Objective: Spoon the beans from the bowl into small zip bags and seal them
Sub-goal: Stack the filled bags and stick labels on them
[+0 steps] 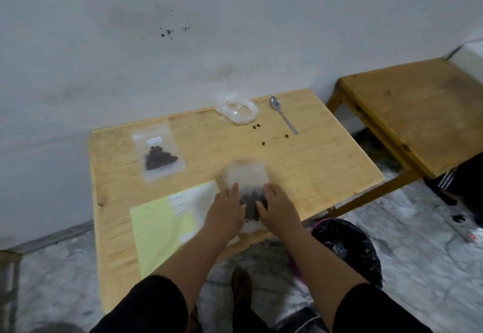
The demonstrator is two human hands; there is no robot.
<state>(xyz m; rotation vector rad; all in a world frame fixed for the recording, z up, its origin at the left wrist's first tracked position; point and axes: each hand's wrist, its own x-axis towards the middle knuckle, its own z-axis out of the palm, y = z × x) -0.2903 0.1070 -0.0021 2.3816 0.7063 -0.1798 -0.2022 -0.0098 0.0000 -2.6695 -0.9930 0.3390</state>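
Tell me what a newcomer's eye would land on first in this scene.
First, the two hands, left hand and right hand, gripping a blurred zip bag of dark beans at the table's near edge. Next, a filled bag lying flat at far left, and the spoon beside the clear bowl at the back.

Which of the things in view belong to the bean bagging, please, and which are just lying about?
Job: blurred clear zip bag of dark beans held by both hands; filled labelled zip bag; clear plastic bowl; metal spoon; stray beans.
Lying about: yellow paper sheet; black bin bag; second wooden table.
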